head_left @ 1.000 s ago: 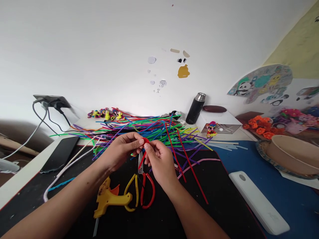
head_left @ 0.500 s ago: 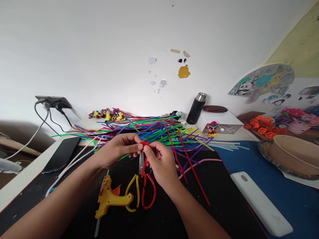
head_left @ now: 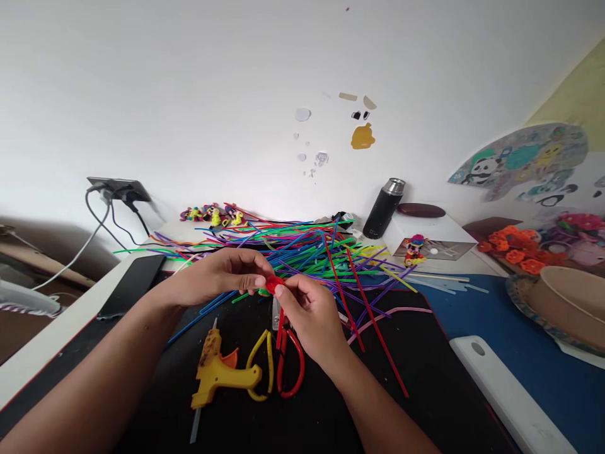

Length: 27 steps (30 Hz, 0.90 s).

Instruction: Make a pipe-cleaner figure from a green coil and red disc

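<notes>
Between my two hands is a red pipe cleaner (head_left: pixel 273 284), its upper part wound into a small flat round and its tail hanging down. My left hand (head_left: pixel 231 272) pinches the left edge of the round with thumb and fingertips. On the other side, my right hand (head_left: pixel 309 312) grips it between thumb and curled fingers. Just below lie pliers or cutters (head_left: pixel 290 372) with one red and one yellow handle, their metal head partly covered by the red tail. A yellow hot glue gun (head_left: pixel 220 369) rests left of them, a glue stick poking from its rear.
A heap of coloured pipe cleaners (head_left: pixel 302 249) spreads behind my hands. Small pipe-cleaner dolls (head_left: pixel 215 215), a black flask (head_left: pixel 384 208) and a white box (head_left: pixel 439 233) stand by the wall. A phone (head_left: pixel 132 285) lies left; a long white case (head_left: pixel 508 391) lies right.
The view has shifted, so the scene sits slightly farther right. The red round now shows more of its flat face between my fingers. Both hands still hold it.
</notes>
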Available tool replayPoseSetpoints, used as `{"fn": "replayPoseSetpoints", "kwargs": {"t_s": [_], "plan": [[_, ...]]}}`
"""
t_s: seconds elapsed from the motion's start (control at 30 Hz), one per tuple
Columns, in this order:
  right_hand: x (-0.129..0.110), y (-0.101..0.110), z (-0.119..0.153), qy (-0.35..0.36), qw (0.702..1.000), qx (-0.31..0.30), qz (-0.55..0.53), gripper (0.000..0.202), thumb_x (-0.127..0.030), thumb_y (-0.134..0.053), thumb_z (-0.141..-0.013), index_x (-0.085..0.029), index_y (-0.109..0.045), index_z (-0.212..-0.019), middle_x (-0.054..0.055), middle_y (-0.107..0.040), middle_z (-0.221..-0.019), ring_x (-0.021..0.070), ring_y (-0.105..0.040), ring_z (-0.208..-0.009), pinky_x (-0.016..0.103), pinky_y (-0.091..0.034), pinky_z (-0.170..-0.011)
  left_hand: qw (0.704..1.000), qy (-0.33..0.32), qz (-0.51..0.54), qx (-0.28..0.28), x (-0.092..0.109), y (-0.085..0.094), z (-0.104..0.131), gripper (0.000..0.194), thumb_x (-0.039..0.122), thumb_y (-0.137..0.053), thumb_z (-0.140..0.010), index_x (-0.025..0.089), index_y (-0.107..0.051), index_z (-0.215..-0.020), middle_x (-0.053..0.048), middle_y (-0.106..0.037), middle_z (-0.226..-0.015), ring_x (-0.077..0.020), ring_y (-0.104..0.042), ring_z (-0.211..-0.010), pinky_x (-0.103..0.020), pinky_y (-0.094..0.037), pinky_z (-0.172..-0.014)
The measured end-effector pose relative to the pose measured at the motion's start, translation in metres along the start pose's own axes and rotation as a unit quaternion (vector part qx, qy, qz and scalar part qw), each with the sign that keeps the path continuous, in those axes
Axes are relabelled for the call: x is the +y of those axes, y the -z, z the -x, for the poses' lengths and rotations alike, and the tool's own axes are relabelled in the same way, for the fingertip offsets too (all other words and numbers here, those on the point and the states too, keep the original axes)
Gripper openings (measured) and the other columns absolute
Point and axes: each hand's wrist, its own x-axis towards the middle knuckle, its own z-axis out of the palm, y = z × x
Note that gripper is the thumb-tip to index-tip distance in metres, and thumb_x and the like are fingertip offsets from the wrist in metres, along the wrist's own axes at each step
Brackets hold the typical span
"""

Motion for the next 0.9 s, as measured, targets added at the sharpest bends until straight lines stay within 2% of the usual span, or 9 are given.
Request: {"fn": "replayPoseSetpoints", "kwargs": {"t_s": [0.23, 0.43, 0.8, 0.9], "plan": [[0.0008, -0.0014, 0.0008, 0.019, 0.999, -0.01, 0.028, 0.029, -0.043, -0.068, -0.097, -0.021, -0.066, -0.079, -0.003, -0.055, -0.066, 0.0145, -0.048, -0.06, 0.027, -0.037, -0.056, 0.998, 0.023, -0.042, -0.035, 0.0051, 0.0047, 0.0035, 0.019, 0.039, -0.084, -0.09, 0.021, -0.085, -0.095, -0.006, -0.077, -0.084, -0.0208, -0.068, -0.077, -0.028, -0.053, -0.07], [0.0019, -0.0014, 0.0006, 0.019, 0.999, -0.015, 0.033, 0.029, -0.043, -0.066, -0.099, -0.022, -0.064, -0.078, -0.003, -0.053, -0.064, 0.0145, -0.047, -0.058, 0.027, -0.036, -0.055, 0.999, 0.009, -0.042, -0.014, 0.0053, 0.002, 0.0023, 0.019, 0.04, -0.086, -0.088, 0.021, -0.084, -0.091, -0.004, -0.076, -0.08, -0.0195, -0.067, -0.072, -0.027, -0.052, -0.066], [0.0029, -0.0026, 0.0024, 0.041, 0.997, -0.017, 0.065, 0.026, -0.04, -0.067, -0.1, -0.022, -0.069, -0.081, -0.001, -0.063, -0.068, 0.0162, -0.055, -0.061, 0.028, -0.041, -0.056, 0.997, 0.034, -0.042, -0.057, 0.0017, 0.0029, 0.0005, 0.019, 0.041, -0.086, -0.088, 0.022, -0.083, -0.089, -0.005, -0.077, -0.078, -0.0208, -0.07, -0.072, -0.026, -0.054, -0.065], [0.0039, -0.0023, 0.0023, 0.038, 0.997, -0.015, 0.069, 0.027, -0.042, -0.067, -0.1, -0.022, -0.069, -0.082, 0.0, -0.063, -0.068, 0.0165, -0.056, -0.061, 0.028, -0.042, -0.056, 0.997, 0.031, -0.04, -0.05, -0.0008, 0.0009, -0.0004, 0.019, 0.04, -0.086, -0.088, 0.021, -0.082, -0.089, -0.004, -0.076, -0.078, -0.0201, -0.069, -0.072, -0.025, -0.053, -0.066]]}}
